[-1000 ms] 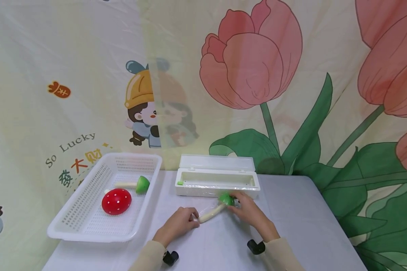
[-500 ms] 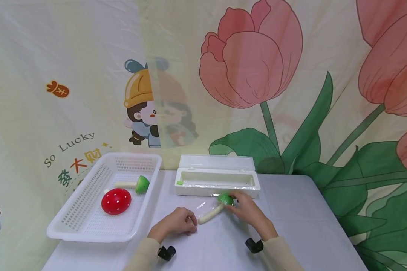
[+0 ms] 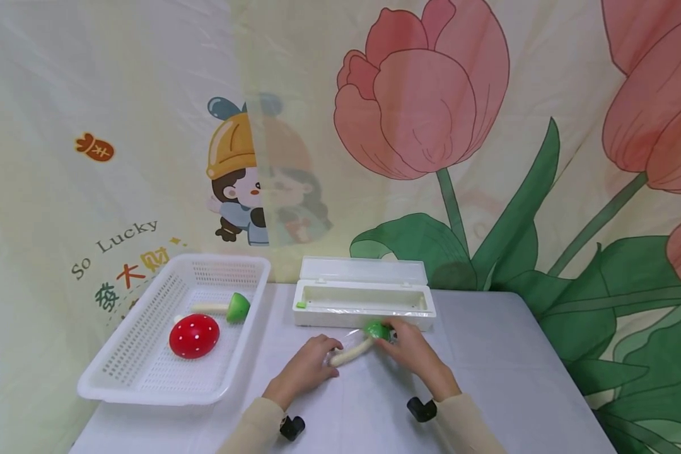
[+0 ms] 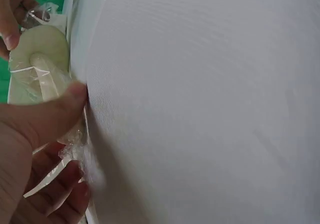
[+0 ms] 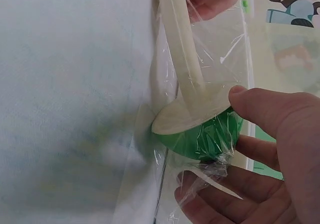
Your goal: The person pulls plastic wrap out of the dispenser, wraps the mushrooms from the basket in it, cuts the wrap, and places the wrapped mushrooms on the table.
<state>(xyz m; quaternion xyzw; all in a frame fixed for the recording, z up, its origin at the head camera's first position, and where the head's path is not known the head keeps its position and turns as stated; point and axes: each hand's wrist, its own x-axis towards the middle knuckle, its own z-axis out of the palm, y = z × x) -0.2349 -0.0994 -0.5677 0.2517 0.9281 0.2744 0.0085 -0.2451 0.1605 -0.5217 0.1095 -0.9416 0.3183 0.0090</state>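
Observation:
A toy mushroom [image 3: 349, 357] with a green cap and a long cream stem lies in clear plastic film [image 5: 220, 44] at the middle of the table. My right hand [image 3: 415, 350] holds the cap [image 5: 200, 136] between thumb and fingers, the film bunched beneath them in the right wrist view. At the stem's far end, my left hand [image 3: 309, 364] grips the mushroom through the film. In the left wrist view its thumb [image 4: 55, 109] crosses the stem, crumpled film showing by the curled fingers. Just behind both hands stands a long white box [image 3: 369, 318] with its lid raised.
On the left a white perforated basket [image 3: 142, 381] contains a red, white-dotted mushroom cap [image 3: 194, 337] and another green-capped mushroom [image 3: 237, 308]. A small green tab [image 3: 301, 305] sits on the box's left side. A printed curtain [image 3: 295, 139] hangs behind the table.
My left hand first drew back slightly from the stem's end, then came forward and took hold there. The right hand has stayed on the cap.

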